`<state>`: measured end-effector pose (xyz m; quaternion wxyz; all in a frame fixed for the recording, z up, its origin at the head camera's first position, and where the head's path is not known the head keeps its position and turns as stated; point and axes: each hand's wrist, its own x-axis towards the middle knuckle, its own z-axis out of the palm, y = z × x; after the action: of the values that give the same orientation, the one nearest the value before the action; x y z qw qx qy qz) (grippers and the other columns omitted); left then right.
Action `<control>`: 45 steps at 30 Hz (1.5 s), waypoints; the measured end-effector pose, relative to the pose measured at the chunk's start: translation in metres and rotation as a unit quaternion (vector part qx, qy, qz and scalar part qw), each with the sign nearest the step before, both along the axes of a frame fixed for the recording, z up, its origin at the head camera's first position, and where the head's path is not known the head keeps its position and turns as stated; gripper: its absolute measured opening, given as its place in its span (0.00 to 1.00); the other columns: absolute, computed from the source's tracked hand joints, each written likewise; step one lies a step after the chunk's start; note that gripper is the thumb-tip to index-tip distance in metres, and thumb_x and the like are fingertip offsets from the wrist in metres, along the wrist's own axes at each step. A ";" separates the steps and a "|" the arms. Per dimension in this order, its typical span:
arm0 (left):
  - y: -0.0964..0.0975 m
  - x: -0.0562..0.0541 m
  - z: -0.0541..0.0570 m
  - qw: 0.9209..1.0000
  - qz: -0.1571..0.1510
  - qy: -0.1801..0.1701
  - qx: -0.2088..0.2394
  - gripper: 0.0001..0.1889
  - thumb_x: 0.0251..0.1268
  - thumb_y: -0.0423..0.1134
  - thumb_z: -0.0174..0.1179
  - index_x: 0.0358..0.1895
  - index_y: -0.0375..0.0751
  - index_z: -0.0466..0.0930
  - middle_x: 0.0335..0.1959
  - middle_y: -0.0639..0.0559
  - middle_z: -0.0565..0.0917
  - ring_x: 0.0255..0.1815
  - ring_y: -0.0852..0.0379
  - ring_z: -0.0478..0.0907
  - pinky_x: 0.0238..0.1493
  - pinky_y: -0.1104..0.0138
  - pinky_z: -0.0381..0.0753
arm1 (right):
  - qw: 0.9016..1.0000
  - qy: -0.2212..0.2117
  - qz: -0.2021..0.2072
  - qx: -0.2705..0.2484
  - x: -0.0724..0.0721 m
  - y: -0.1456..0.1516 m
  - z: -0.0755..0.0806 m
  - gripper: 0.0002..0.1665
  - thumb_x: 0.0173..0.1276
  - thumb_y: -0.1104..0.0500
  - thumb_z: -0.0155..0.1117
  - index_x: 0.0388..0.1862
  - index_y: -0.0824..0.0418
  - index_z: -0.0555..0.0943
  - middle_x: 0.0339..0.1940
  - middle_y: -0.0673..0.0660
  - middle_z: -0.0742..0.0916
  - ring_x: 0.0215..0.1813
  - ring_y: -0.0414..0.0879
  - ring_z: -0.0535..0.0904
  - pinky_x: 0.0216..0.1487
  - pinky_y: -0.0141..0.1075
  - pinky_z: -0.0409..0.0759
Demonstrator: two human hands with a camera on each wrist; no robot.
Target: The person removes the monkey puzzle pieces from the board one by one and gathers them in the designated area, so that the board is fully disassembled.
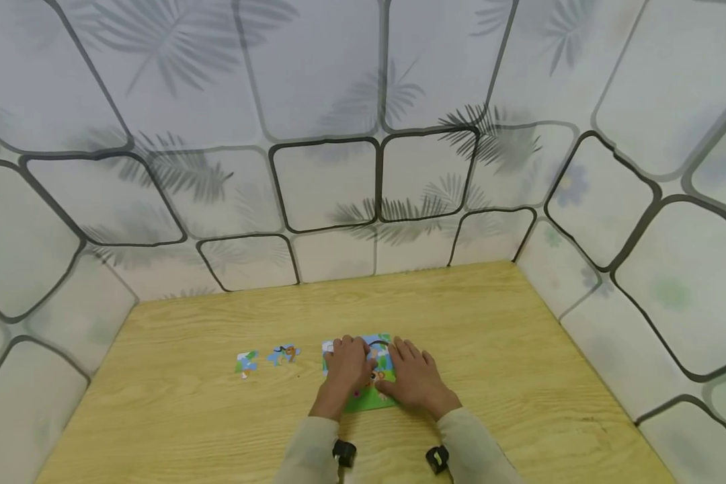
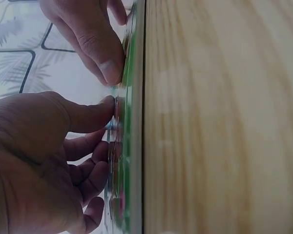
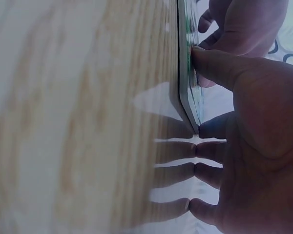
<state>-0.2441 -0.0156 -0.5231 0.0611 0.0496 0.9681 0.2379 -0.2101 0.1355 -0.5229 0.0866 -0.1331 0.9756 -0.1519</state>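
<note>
A colourful jigsaw puzzle board [image 1: 366,404], green along its near side and blue towards the far side, lies flat under both hands. My left hand [image 1: 347,371] is over its left and middle part; in the left wrist view its thumb and loosely bent fingertips touch the pieces on the surface. The right hand [image 1: 419,380] rests across the board's right edge. In the right wrist view the thumb [image 3: 217,65] lies on the board while the other fingertips touch the glossy tabletop beside it. Much of the picture is hidden beneath the hands.
Two loose jigsaw pieces lie left of the board: one with green and white [image 1: 246,364], one blue with a brown figure [image 1: 284,354]. The wood-grain table [image 1: 187,417] is enclosed by patterned fabric walls [image 1: 333,185] at the back and sides.
</note>
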 end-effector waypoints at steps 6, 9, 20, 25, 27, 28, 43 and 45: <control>0.001 -0.003 0.000 1.000 0.004 0.007 0.003 0.10 0.62 0.46 0.65 0.39 0.46 0.77 0.39 0.49 0.79 0.47 0.46 0.71 0.53 0.40 0.64 | 1.000 0.004 0.001 0.002 0.000 0.001 -0.002 0.48 0.68 0.34 0.56 0.75 0.62 0.59 0.78 0.62 0.61 0.78 0.59 0.55 0.71 0.61 0.57; 0.001 -0.003 0.001 1.000 0.008 0.011 0.022 0.12 0.60 0.45 0.67 0.40 0.46 0.76 0.35 0.51 0.79 0.46 0.47 0.72 0.51 0.41 0.63 | 1.000 0.004 -0.001 -0.003 0.000 0.001 -0.001 0.48 0.68 0.35 0.56 0.75 0.63 0.60 0.78 0.62 0.61 0.78 0.60 0.55 0.71 0.61 0.56; -0.001 -0.003 0.000 0.997 0.027 0.025 0.072 0.19 0.62 0.44 0.65 0.56 0.50 0.74 0.38 0.54 0.79 0.52 0.47 0.72 0.53 0.40 0.60 | 1.000 0.008 0.001 0.002 0.001 0.002 -0.003 0.48 0.67 0.34 0.56 0.75 0.62 0.60 0.78 0.62 0.61 0.78 0.59 0.55 0.71 0.61 0.57; -0.004 -0.005 -0.002 0.993 0.015 0.043 0.107 0.13 0.65 0.41 0.61 0.50 0.48 0.74 0.37 0.52 0.83 0.44 0.50 0.76 0.50 0.45 0.64 | 1.000 0.010 -0.001 -0.001 0.001 0.002 -0.003 0.48 0.67 0.35 0.56 0.75 0.63 0.60 0.77 0.62 0.61 0.78 0.60 0.56 0.71 0.61 0.57; -0.006 -0.006 -0.004 0.990 0.006 0.051 0.130 0.10 0.66 0.40 0.58 0.49 0.46 0.74 0.37 0.51 0.83 0.39 0.52 0.79 0.47 0.51 0.71 | 1.000 0.008 -0.003 -0.002 0.001 0.002 -0.003 0.48 0.67 0.35 0.57 0.75 0.63 0.60 0.77 0.62 0.61 0.78 0.60 0.55 0.71 0.61 0.56; -0.007 -0.006 -0.004 0.988 -0.001 0.057 0.145 0.10 0.65 0.39 0.57 0.48 0.45 0.75 0.38 0.50 0.83 0.37 0.53 0.79 0.43 0.54 0.74 | 1.000 0.005 -0.005 -0.002 0.000 0.002 -0.003 0.47 0.67 0.35 0.56 0.75 0.62 0.60 0.78 0.62 0.61 0.78 0.59 0.55 0.71 0.61 0.56; -0.059 -0.013 -0.005 0.971 0.052 0.034 0.231 0.08 0.69 0.40 0.56 0.47 0.43 0.76 0.39 0.50 0.81 0.34 0.58 0.75 0.32 0.68 0.73 | 1.000 0.004 -0.012 -0.007 -0.002 0.002 -0.005 0.48 0.66 0.35 0.58 0.75 0.62 0.60 0.78 0.61 0.61 0.78 0.59 0.55 0.72 0.60 0.55; -0.068 -0.015 -0.004 0.971 0.065 0.035 0.228 0.08 0.69 0.39 0.55 0.48 0.42 0.77 0.40 0.49 0.82 0.35 0.57 0.75 0.34 0.68 0.74 | 1.000 0.004 -0.010 -0.014 -0.001 0.003 -0.005 0.48 0.66 0.35 0.58 0.75 0.62 0.60 0.78 0.61 0.61 0.78 0.60 0.55 0.72 0.60 0.55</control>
<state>-0.2589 -0.0831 -0.5268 -0.0014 0.0072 0.8908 0.4543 -0.2114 0.1382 -0.5280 0.0792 -0.1248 0.9750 -0.1661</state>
